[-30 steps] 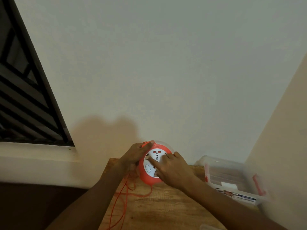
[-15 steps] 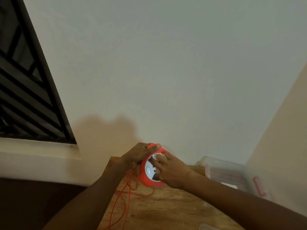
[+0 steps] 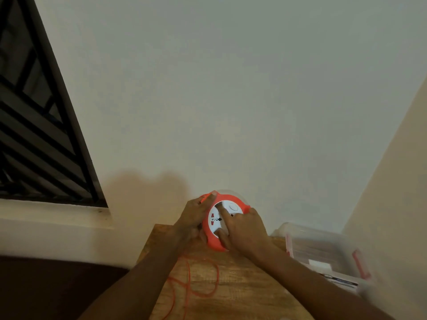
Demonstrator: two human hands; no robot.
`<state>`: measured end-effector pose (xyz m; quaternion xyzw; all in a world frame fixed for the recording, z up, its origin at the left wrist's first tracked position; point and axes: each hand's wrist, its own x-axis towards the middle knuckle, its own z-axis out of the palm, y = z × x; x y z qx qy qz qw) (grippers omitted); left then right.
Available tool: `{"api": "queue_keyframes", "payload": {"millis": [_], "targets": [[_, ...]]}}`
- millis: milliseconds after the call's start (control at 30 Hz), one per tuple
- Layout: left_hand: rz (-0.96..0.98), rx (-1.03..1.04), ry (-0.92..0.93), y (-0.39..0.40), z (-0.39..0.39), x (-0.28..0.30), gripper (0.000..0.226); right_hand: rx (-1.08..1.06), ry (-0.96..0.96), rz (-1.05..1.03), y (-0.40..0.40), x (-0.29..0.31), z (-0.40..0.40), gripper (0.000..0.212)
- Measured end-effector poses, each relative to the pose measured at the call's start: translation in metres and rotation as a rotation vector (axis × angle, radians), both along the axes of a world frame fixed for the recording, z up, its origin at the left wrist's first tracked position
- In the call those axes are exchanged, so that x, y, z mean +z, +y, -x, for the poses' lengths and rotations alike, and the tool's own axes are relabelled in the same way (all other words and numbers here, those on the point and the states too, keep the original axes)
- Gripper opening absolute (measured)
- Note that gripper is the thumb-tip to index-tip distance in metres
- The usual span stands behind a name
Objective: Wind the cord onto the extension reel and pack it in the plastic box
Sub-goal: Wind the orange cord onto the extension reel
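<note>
Reel: orange, round, white socket face toward the camera, held up on edge over the far end of the table, at 6 o'clock in the view.
Left hand: at the reel's 9 o'clock; its grip is curled round the rim, thumb over the top edge.
Right hand: at the reel's 3 o'clock; its grip is pressed on the white face, forefinger stretched across the middle, thumb down at the lower edge.
Cord: orange, hanging loose from under the reel, looping on the table toward 7 o'clock.
Box: clear plastic, red clasps, open, on the table at the reel's 4 o'clock, near but apart.
</note>
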<state>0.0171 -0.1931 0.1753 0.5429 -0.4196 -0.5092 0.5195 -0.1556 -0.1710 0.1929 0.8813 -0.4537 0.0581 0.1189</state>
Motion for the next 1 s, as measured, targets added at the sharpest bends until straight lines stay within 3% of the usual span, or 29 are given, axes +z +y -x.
{"api": "queue_keyframes", "payload": {"millis": [167,300,400,533,767,867,1000], "targets": [[-0.024,-0.048,-0.012,0.002,-0.001,0.001,0.043,0.066,0.011,0.097,0.003,-0.004,0.007,0.068],[-0.022,-0.115,-0.084,-0.001,-0.010,0.008,0.042,0.353,0.135,0.182,0.001,0.010,0.021,0.059],[-0.019,-0.213,-0.107,-0.004,-0.013,0.014,0.040,0.524,0.199,0.125,-0.006,0.018,0.026,0.055],[-0.045,-0.278,-0.164,-0.005,-0.016,0.017,0.044,0.490,0.312,0.089,-0.007,0.033,0.025,0.068],[-0.022,-0.303,-0.237,-0.003,-0.011,0.022,0.050,0.406,0.532,0.227,0.003,0.025,0.002,0.069],[0.020,-0.268,-0.250,-0.001,-0.013,0.018,0.047,0.357,0.425,0.191,0.002,0.018,-0.004,0.069],[0.057,-0.120,-0.127,0.005,-0.012,0.015,0.052,0.129,0.062,0.034,-0.002,0.007,-0.004,0.074]]}}
